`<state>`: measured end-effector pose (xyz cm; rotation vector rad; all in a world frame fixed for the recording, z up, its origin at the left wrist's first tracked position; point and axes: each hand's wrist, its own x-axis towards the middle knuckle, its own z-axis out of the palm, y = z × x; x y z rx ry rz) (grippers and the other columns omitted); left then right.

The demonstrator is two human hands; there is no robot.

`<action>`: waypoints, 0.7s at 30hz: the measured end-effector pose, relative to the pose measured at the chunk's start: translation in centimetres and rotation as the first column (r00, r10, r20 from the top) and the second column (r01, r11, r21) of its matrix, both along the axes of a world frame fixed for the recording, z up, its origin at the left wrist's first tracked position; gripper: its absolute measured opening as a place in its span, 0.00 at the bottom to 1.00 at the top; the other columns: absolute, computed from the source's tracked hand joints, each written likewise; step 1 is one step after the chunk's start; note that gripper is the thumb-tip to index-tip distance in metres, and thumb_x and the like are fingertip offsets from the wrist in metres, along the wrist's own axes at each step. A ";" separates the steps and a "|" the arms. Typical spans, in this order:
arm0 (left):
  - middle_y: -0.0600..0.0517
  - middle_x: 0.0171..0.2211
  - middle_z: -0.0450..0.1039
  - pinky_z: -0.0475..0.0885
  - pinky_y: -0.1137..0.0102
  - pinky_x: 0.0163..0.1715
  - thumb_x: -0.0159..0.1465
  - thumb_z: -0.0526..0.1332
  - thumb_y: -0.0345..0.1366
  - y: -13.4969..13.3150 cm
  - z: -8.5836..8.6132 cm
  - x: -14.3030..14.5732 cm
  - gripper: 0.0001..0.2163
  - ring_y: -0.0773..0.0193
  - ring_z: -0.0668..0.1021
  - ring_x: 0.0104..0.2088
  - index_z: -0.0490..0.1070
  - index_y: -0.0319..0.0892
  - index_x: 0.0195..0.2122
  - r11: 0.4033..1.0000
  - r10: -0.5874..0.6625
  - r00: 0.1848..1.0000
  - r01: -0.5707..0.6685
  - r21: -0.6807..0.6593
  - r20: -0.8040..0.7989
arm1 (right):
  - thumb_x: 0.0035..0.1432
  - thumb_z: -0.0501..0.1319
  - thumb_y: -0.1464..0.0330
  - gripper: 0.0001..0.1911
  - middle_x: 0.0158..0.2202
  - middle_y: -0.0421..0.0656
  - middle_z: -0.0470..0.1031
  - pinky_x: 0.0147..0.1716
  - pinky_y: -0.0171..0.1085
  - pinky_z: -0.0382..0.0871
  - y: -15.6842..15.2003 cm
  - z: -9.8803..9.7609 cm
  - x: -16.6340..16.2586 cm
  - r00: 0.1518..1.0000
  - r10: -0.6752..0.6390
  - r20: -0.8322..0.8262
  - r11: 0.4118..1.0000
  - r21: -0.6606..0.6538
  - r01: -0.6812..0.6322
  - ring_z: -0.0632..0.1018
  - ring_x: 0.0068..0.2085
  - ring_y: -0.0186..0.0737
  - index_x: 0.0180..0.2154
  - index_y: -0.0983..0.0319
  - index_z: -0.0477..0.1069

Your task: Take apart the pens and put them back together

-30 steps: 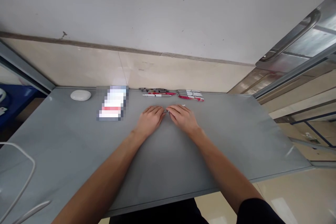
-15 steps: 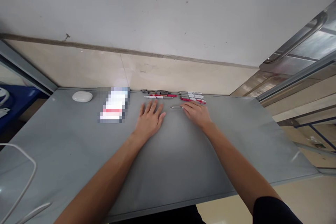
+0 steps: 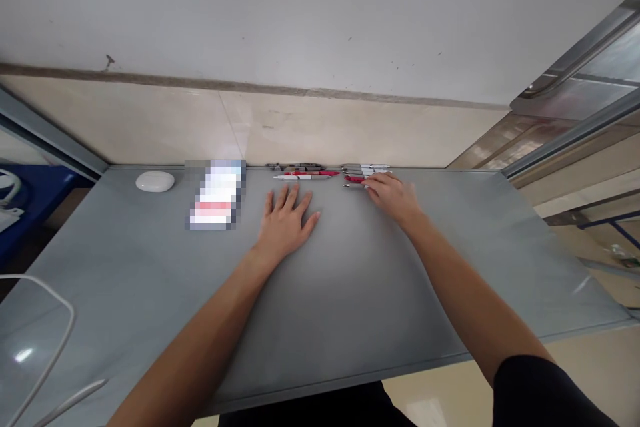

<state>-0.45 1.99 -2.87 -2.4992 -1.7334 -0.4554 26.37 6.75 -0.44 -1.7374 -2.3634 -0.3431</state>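
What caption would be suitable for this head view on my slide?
The left hand lies spread on the grey table while the right hand holds a pen beside other pens.

Between the left hand (image 3: 285, 221) and right hand (image 3: 393, 196), the desk (image 3: 345, 300) offers a free lane; pens (image 3: 305, 177) and the wall (image 3: 350, 130) block the far side, a screen (image 3: 215, 195) the left.
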 end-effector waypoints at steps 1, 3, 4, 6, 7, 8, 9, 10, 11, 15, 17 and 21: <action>0.42 0.66 0.55 0.48 0.47 0.64 0.69 0.46 0.50 0.0 0.0 0.0 0.26 0.46 0.57 0.66 0.61 0.44 0.63 1.000 0.001 1.000 -0.001 -0.001 -0.003 | 0.65 0.49 0.70 0.18 0.48 0.42 0.78 0.27 0.35 0.61 0.1 0.1 0.0 1.000 -0.003 0.005 1.000 -0.007 0.003 0.74 0.47 0.41 0.45 0.54 0.76; 0.42 0.66 0.55 0.48 0.47 0.64 0.69 0.46 0.50 0.0 0.0 0.0 0.26 0.46 0.57 0.66 0.61 0.44 0.63 1.000 0.001 1.000 -0.001 0.003 -0.005 | 0.65 0.48 0.70 0.18 0.48 0.41 0.78 0.25 0.35 0.58 0.2 0.2 0.1 1.000 -0.014 0.013 1.000 -0.017 0.014 0.74 0.47 0.41 0.45 0.53 0.76; 0.43 0.66 0.56 0.48 0.47 0.64 0.69 0.46 0.50 0.0 0.0 0.0 0.26 0.46 0.57 0.66 0.61 0.44 0.63 1.000 0.000 1.000 0.000 0.007 -0.004 | 0.65 0.48 0.71 0.18 0.48 0.40 0.78 0.25 0.35 0.57 0.3 0.2 0.2 1.000 -0.020 0.014 1.000 -0.019 0.020 0.74 0.47 0.41 0.44 0.53 0.76; 0.43 0.66 0.56 0.47 0.48 0.64 0.69 0.46 0.50 0.0 0.0 0.0 0.26 0.47 0.57 0.66 0.62 0.44 0.63 1.000 -0.002 1.000 0.002 0.011 0.001 | 0.65 0.48 0.71 0.18 0.47 0.39 0.78 0.23 0.35 0.54 0.4 0.2 0.3 1.000 -0.021 0.018 0.999 -0.024 0.022 0.74 0.47 0.41 0.44 0.52 0.76; 0.43 0.66 0.56 0.47 0.47 0.64 0.69 0.46 0.50 0.0 0.0 0.0 0.26 0.47 0.57 0.66 0.62 0.44 0.63 1.000 -0.002 1.000 0.001 0.010 0.005 | 0.64 0.48 0.71 0.18 0.47 0.39 0.78 0.23 0.35 0.53 0.5 0.2 0.3 1.000 -0.021 0.018 0.999 -0.025 0.021 0.74 0.47 0.41 0.44 0.52 0.76; 0.43 0.66 0.56 0.47 0.47 0.64 0.69 0.46 0.50 0.0 0.0 0.0 0.26 0.47 0.58 0.66 0.62 0.44 0.63 1.000 -0.002 1.000 0.002 0.007 0.011 | 0.64 0.49 0.71 0.18 0.47 0.39 0.78 0.23 0.35 0.52 0.5 0.2 0.4 1.000 -0.019 0.018 1.000 -0.024 0.019 0.74 0.46 0.41 0.44 0.52 0.76; 0.43 0.66 0.55 0.47 0.47 0.64 0.69 0.46 0.50 0.0 -0.1 0.0 0.26 0.47 0.57 0.66 0.62 0.44 0.63 1.000 -0.003 1.000 0.003 0.003 0.017 | 0.64 0.48 0.71 0.18 0.47 0.39 0.78 0.23 0.35 0.52 0.5 0.2 0.4 1.000 -0.016 0.017 1.000 -0.025 0.017 0.74 0.46 0.40 0.44 0.52 0.76; 0.43 0.66 0.55 0.47 0.47 0.64 0.68 0.47 0.50 0.0 -0.1 0.0 0.26 0.46 0.57 0.66 0.62 0.44 0.63 1.000 -0.004 1.000 0.004 -0.002 0.024 | 0.64 0.48 0.71 0.18 0.47 0.39 0.78 0.23 0.35 0.52 0.5 0.2 0.4 1.000 -0.016 0.015 1.000 -0.024 0.017 0.74 0.46 0.40 0.44 0.52 0.76; 0.43 0.66 0.55 0.46 0.47 0.64 0.68 0.47 0.50 0.0 -0.1 0.0 0.26 0.47 0.57 0.66 0.62 0.45 0.63 1.000 -0.005 1.000 0.006 -0.006 0.030 | 0.64 0.48 0.71 0.19 0.47 0.39 0.78 0.23 0.35 0.52 0.5 0.2 0.4 1.000 -0.019 0.012 1.000 -0.024 0.019 0.74 0.46 0.40 0.44 0.52 0.76; 0.44 0.66 0.55 0.46 0.48 0.64 0.69 0.46 0.50 0.0 -0.1 0.0 0.26 0.47 0.57 0.66 0.62 0.44 0.63 1.000 -0.003 0.999 0.004 -0.008 0.035 | 0.64 0.48 0.71 0.19 0.47 0.40 0.78 0.24 0.36 0.54 0.4 0.4 0.3 0.999 -0.039 0.008 0.999 -0.037 0.039 0.73 0.47 0.41 0.44 0.52 0.76; 0.44 0.66 0.55 0.46 0.48 0.64 0.69 0.45 0.50 0.0 -0.1 0.1 0.26 0.47 0.56 0.66 0.61 0.44 0.63 1.000 -0.001 1.000 0.002 -0.010 0.029 | 0.64 0.48 0.71 0.19 0.48 0.40 0.77 0.25 0.36 0.55 0.4 0.5 0.2 0.999 -0.035 0.015 0.998 -0.046 0.035 0.73 0.48 0.41 0.45 0.52 0.75; 0.44 0.66 0.55 0.46 0.48 0.64 0.69 0.45 0.50 0.0 0.0 0.1 0.26 0.47 0.56 0.66 0.61 0.45 0.63 1.000 0.006 1.000 -0.005 -0.016 0.021 | 0.63 0.48 0.71 0.19 0.49 0.42 0.77 0.26 0.36 0.58 0.3 0.6 0.1 0.999 -0.023 0.028 0.998 -0.049 0.025 0.72 0.49 0.43 0.46 0.53 0.75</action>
